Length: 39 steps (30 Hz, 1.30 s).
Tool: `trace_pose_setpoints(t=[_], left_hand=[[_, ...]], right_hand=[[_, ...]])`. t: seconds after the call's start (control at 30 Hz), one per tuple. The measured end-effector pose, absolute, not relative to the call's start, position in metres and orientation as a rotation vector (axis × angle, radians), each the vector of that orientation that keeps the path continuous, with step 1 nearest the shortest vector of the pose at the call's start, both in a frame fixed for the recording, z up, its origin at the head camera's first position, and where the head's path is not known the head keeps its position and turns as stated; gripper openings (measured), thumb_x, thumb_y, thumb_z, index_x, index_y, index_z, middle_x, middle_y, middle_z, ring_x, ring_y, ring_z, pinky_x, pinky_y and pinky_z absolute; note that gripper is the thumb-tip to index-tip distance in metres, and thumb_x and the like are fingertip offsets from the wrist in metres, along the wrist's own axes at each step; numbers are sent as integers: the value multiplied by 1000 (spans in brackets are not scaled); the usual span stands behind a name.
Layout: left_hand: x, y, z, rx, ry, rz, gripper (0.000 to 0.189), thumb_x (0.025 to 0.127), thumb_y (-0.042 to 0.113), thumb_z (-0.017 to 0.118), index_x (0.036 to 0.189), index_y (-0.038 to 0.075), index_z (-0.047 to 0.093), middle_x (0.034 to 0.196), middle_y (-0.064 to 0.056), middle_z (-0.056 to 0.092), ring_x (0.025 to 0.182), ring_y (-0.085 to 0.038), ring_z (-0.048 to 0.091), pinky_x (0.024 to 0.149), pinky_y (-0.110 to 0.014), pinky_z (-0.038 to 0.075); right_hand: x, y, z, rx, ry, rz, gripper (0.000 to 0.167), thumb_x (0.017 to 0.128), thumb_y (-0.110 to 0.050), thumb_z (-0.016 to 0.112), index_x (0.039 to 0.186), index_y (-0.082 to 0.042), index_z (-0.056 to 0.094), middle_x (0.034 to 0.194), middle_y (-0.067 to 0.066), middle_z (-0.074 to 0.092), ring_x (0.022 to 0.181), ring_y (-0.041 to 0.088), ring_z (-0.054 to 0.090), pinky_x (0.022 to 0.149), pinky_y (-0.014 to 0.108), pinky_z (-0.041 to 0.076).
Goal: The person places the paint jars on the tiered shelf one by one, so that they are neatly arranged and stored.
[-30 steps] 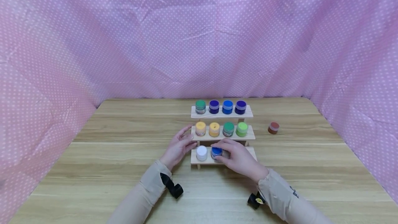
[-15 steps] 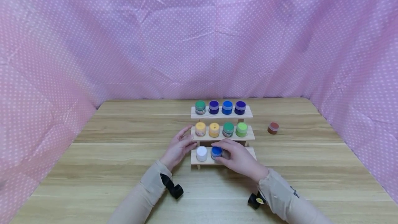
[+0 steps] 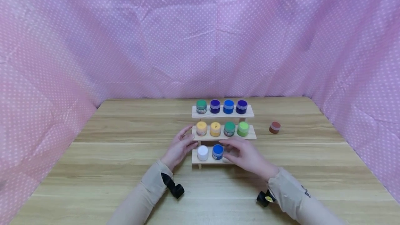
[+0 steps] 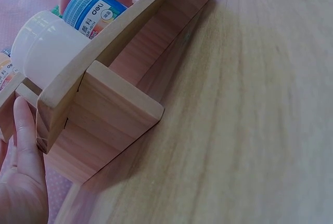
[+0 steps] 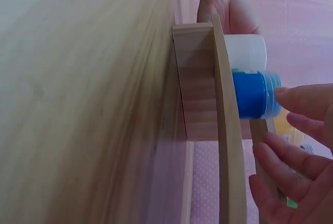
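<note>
A blue paint jar [image 3: 217, 152] stands upright on the lowest step of a three-step wooden rack [image 3: 252, 135], just right of a white jar [image 3: 202, 153]. My right hand [image 3: 248, 155] is beside the blue jar, thumb and fingers spread apart around nothing. In the right wrist view, the thumb [image 5: 302, 99] is right at the blue jar's lid. My left hand [image 3: 178, 150] rests its extended fingers along the rack's left end. The left wrist view shows one of those fingertips [image 4: 22, 109] against the wood by the lowest step.
Yellow jars [image 3: 215, 129], a green one and a lime one line the middle step. The top step carries a green jar [image 3: 201, 107], two purple jars and a blue one. A brown jar [image 3: 275, 127] stands on the table right of the rack. A pink dotted cloth hangs behind.
My right hand has let go of the blue jar and drawn back to the right. The jar stays on the lowest step. My left hand has kept its place at the rack.
</note>
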<state>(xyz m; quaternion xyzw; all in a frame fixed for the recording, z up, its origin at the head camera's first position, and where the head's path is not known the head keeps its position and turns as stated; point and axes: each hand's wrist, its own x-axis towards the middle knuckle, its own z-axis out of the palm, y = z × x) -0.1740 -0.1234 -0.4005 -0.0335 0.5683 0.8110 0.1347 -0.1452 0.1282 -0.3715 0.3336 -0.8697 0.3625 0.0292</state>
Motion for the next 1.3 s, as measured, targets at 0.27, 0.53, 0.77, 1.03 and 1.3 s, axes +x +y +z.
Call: trace_pose_setpoints(t=[0.27,0.53,0.77,1.03,1.3], left_hand=[[-175,-125,-402,-81,1627,2350,57,96,-1,46,148,6,26,98,3,57,80,-5,62,78,-19,56],[-175,-124,-400,-75,1621,2356,56,96,0,46,149,6,25,95,4,56,79,-5,62,77,-18,56],[-173,-123,-397,-75,1623,2355,56,97,2,45,149,6,25,93,3,53,76,-4,60,75,-17,55],[-174,-124,-398,-70,1635,2347,56,97,2,46,149,5,24,90,4,53,76,-3,59,75,-17,55],[-173,-124,-399,-98,1630,2342,56,98,2,44,149,8,24,94,2,53,75,-3,58,76,-17,55]], right_hand=[[-144,142,-370,962,-2658,1087,40,79,-9,75,118,-7,64,107,4,67,94,16,64,86,35,56],[-141,157,-374,960,-2604,1126,38,80,-4,73,116,-7,64,100,4,67,88,16,62,77,30,58],[-140,172,-380,956,-2535,1097,39,77,-1,74,115,-8,65,97,4,67,81,11,61,70,27,56],[-141,188,-384,909,-2489,1029,42,72,4,76,111,-7,67,97,5,68,81,10,61,71,27,56],[-140,203,-389,863,-2497,1027,43,72,4,75,112,-4,65,100,9,69,80,13,63,70,30,57]])
